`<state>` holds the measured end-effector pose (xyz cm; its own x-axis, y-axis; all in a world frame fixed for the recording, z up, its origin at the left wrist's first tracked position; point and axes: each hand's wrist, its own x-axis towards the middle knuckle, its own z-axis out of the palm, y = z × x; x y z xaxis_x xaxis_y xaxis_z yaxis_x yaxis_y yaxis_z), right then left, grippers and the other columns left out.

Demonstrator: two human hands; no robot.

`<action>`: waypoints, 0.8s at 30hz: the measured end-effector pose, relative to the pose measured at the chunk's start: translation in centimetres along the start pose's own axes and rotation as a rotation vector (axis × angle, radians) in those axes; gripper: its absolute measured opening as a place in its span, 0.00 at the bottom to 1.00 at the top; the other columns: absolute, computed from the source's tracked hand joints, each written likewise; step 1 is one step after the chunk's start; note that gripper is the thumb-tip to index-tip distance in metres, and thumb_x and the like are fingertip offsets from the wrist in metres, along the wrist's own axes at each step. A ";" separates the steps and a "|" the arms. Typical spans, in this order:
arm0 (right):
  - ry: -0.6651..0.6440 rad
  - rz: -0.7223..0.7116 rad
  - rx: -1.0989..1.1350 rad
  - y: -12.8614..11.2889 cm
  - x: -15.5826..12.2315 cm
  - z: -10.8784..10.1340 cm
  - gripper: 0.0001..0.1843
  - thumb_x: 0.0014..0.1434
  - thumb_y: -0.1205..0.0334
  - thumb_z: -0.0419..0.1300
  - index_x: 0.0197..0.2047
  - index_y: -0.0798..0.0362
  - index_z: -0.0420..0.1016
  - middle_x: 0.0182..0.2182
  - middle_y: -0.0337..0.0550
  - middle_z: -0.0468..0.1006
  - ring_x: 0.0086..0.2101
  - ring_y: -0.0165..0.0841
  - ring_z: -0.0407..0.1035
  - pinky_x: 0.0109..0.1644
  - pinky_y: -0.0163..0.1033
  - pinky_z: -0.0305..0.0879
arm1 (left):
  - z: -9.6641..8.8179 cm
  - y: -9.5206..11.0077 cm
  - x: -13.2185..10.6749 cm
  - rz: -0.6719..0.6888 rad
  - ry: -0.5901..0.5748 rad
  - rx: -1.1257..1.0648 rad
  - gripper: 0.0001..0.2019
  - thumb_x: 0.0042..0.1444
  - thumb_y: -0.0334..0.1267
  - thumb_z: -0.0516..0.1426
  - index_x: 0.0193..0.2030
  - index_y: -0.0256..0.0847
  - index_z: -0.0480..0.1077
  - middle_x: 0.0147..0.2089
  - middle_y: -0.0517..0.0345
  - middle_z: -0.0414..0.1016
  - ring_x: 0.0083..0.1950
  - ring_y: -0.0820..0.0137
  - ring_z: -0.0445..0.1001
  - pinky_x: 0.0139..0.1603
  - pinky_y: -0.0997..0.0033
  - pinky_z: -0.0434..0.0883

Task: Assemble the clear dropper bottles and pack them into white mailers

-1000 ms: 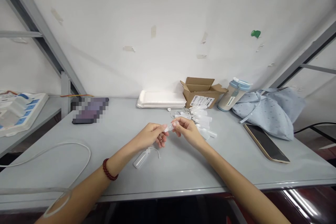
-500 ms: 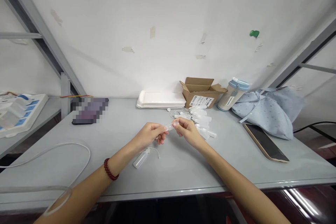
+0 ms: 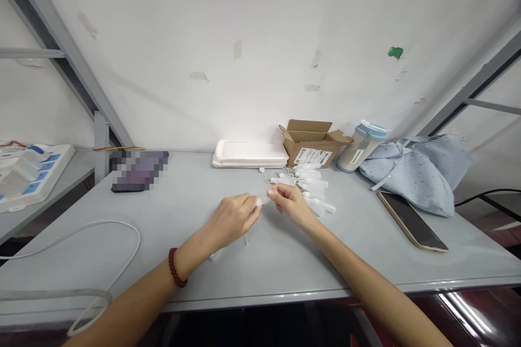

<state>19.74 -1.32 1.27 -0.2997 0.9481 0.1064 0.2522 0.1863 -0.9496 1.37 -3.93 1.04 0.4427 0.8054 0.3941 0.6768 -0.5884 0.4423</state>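
One small bottle lies crosswise, its ends pinched by my left hand and my right hand, equally near.

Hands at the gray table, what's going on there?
A person's left hand and right hand hold a small translucent plastic piece between them at the fingertips, above the table. Another clear piece lies partly hidden behind the left hand and wrist. Beyond the right hand, a pile of similar pieces lies in front of an open cardboard box.
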 end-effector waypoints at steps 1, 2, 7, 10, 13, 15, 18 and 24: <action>-0.003 0.007 0.011 0.0 0.0 0.0 0.24 0.53 0.38 0.57 0.26 0.54 0.68 0.13 0.32 0.59 0.17 0.25 0.51 0.23 0.34 0.46 | 0.1 -0.1 -0.1 0.018 -0.003 0.048 0.12 0.59 0.38 0.47 0.29 0.40 0.67 0.27 0.56 0.68 0.27 0.70 0.64 0.30 0.71 0.58; -0.004 0.010 0.026 0.0 0.0 0.0 0.24 0.53 0.39 0.57 0.26 0.54 0.68 0.13 0.32 0.59 0.17 0.25 0.51 0.23 0.34 0.46 | 0.1 -0.1 -0.1 0.018 -0.007 0.066 0.12 0.59 0.38 0.47 0.30 0.40 0.68 0.28 0.55 0.69 0.28 0.69 0.65 0.30 0.71 0.59; -0.018 -0.029 0.187 0.3 0.1 0.0 0.22 0.54 0.41 0.58 0.28 0.54 0.69 0.14 0.31 0.58 0.18 0.26 0.53 0.25 0.35 0.51 | -0.8 0.4 0.5 -0.206 -0.057 -0.293 0.13 0.59 0.44 0.50 0.30 0.40 0.69 0.28 0.56 0.72 0.30 0.69 0.68 0.33 0.71 0.64; -0.044 -0.050 0.281 0.4 0.1 0.0 0.20 0.55 0.43 0.59 0.31 0.54 0.70 0.17 0.31 0.57 0.19 0.26 0.55 0.25 0.35 0.53 | -1.6 0.7 0.9 -0.420 -0.164 -0.637 0.17 0.57 0.49 0.52 0.27 0.38 0.70 0.27 0.56 0.74 0.30 0.69 0.72 0.33 0.72 0.67; -0.070 -0.070 0.295 0.4 0.0 0.0 0.18 0.56 0.45 0.58 0.32 0.54 0.70 0.17 0.31 0.59 0.19 0.27 0.56 0.26 0.35 0.53 | -1.9 0.7 1.2 -0.530 -0.285 -0.859 0.19 0.56 0.51 0.53 0.26 0.36 0.70 0.27 0.54 0.74 0.28 0.70 0.72 0.30 0.72 0.67; -0.081 -0.081 0.259 0.4 0.0 0.0 0.19 0.57 0.45 0.57 0.31 0.54 0.70 0.17 0.31 0.60 0.19 0.26 0.56 0.27 0.35 0.53 | -2.0 0.7 1.2 -0.562 -0.319 -0.930 0.19 0.55 0.51 0.54 0.24 0.36 0.70 0.25 0.55 0.72 0.27 0.70 0.72 0.29 0.71 0.67; -0.088 -0.087 0.195 0.4 -0.1 0.0 0.19 0.57 0.45 0.57 0.31 0.55 0.70 0.16 0.32 0.62 0.19 0.26 0.56 0.27 0.35 0.51 | -2.0 0.9 0.9 -0.527 -0.247 -0.855 0.18 0.53 0.49 0.56 0.21 0.37 0.68 0.21 0.57 0.70 0.26 0.71 0.70 0.31 0.71 0.67; -0.074 -0.061 0.173 0.6 0.0 -0.2 0.19 0.56 0.45 0.59 0.31 0.55 0.70 0.15 0.31 0.63 0.18 0.25 0.55 0.26 0.35 0.49 | -1.3 1.0 0.3 -0.296 -0.084 -0.421 0.12 0.55 0.44 0.53 0.25 0.39 0.68 0.23 0.59 0.69 0.27 0.71 0.67 0.31 0.72 0.63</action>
<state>20.01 -1.13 0.75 -0.3784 0.9136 0.1490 0.0715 0.1893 -0.9793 1.37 -4.40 2.67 0.3253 0.9344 0.1451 0.4926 -0.2984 0.8175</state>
